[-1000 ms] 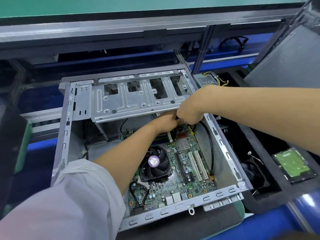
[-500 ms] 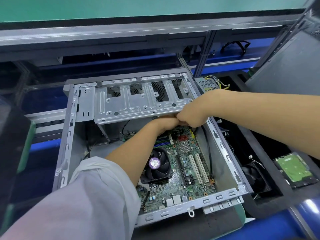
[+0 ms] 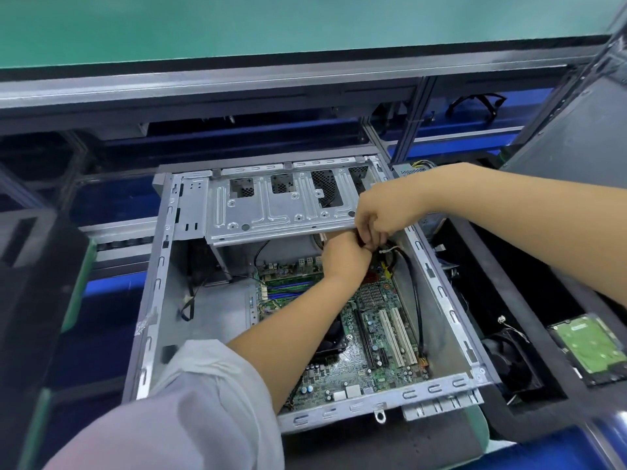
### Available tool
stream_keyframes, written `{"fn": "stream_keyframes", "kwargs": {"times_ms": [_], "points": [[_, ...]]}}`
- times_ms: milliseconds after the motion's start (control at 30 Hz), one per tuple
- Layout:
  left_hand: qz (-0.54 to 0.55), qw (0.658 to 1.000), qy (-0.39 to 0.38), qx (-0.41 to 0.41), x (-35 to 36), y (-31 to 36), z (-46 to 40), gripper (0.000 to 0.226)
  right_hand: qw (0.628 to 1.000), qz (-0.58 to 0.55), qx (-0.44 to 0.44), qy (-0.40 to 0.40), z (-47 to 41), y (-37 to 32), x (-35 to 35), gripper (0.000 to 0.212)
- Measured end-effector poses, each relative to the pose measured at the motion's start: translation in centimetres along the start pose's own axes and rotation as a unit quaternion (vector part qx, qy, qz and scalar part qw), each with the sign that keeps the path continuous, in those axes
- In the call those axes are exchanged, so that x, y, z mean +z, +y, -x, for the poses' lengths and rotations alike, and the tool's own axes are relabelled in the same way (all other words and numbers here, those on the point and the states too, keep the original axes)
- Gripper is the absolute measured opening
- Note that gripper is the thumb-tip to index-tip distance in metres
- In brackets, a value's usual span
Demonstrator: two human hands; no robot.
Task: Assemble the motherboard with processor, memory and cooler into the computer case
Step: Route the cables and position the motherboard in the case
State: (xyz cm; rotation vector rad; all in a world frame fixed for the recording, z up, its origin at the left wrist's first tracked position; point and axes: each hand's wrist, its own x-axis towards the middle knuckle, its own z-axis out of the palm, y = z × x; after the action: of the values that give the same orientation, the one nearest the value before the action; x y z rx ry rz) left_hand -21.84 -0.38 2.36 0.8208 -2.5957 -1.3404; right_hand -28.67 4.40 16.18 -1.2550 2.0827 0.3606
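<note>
The case point(image 3: 159, 300) lay open on its side at the centre of the view, with the drive cage point(image 3: 271, 212) spanning its 12 o'clock end. The board point(image 3: 369, 337) sat flat on the case floor, offset toward 3 o'clock; the cooler point(image 3: 334, 337) was mounted on it, mostly hidden under the left forearm, and the memory slots point(image 3: 291, 288) lay at the board's 11 o'clock corner. A hard drive point(image 3: 590, 347) and a loose fan point(image 3: 509, 361) rested in a foam tray outside the case at 4 o'clock. A black cable point(image 3: 415, 293) ran along the 3 o'clock wall up to the hands. Both hands met just below the cage's 3 o'clock end. The right hand point(image 3: 390, 212) had its fingers curled and appeared to pinch the cable bundle point(image 3: 390, 251) near a white tie. The left hand point(image 3: 346, 257) was curled against it, knuckles up; what it gripped could not be seen. The step in hand was judged to be routing or seating a lead at the board's 1 o'clock corner. To do this well, the connector should be aligned with its header before pressure is applied, pushed straight down, and the slack kept along the wall, clear of the cooler and the sharp cage edge.
</note>
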Motion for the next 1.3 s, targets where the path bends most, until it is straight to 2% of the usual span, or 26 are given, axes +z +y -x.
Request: {"fn": "stream_keyframes", "kwargs": {"times_ms": [100, 167, 233, 333, 400, 533, 700, 900, 1033, 1167, 1300], "points": [[0.148, 0.986, -0.04, -0.063, 0.2, 0.2, -0.2, 0.011, 1.0, -0.016, 0.008, 0.002, -0.2, 0.2, 0.1, 0.04], [0.208, 0.969, -0.084, -0.099, 0.0, 0.2, -0.6, 0.005, 1.0, -0.026, 0.01, 0.011, -0.4, 0.2, 0.3, 0.037], [0.205, 0.965, -0.121, -0.11, -0.3, -0.1, -1.2, 0.006, 0.999, -0.033, 0.01, 0.02, -0.5, 0.3, 0.4, 0.035], [0.196, 0.962, -0.162, -0.103, -0.7, -0.5, -1.4, 0.027, 0.999, -0.035, 0.012, 0.021, -0.5, 0.3, 0.5, 0.033], [0.193, 0.964, -0.159, -0.086, -0.7, -0.7, -1.6, 0.037, 0.999, -0.027, 0.011, 0.022, -0.5, 0.3, 0.5, 0.033], [0.282, 0.937, -0.16, -0.131, -0.4, -0.3, -1.7, 0.042, 1.0, -0.019, 0.006, 0.02, -0.2, 0.2, 0.5, 0.039], [0.277, 0.947, -0.135, -0.096, 0.0, -0.9, -1.0, 0.025, 1.0, -0.002, 0.002, 0.023, -0.1, 0.2, 0.6, 0.038], [0.247, 0.964, -0.087, -0.04, 0.4, -1.0, -0.3, 0.028, 0.999, -0.001, 0.002, 0.032, -0.2, 0.3, 0.8, 0.037], [0.145, 0.988, -0.05, 0.015, 0.7, -1.2, -0.2, 0.026, 0.999, -0.005, 0.002, 0.038, -0.3, 0.5, 0.9, 0.038], [0.036, 0.998, -0.032, 0.037, 0.5, -1.0, -0.3, 0.031, 0.999, -0.003, 0.003, 0.046, -0.4, 0.5, 1.1, 0.036], [0.07, 0.996, -0.055, 0.023, 0.3, -1.1, -0.5, 0.026, 0.999, -0.003, 0.001, 0.047, -0.3, 0.5, 1.0, 0.037]]}}
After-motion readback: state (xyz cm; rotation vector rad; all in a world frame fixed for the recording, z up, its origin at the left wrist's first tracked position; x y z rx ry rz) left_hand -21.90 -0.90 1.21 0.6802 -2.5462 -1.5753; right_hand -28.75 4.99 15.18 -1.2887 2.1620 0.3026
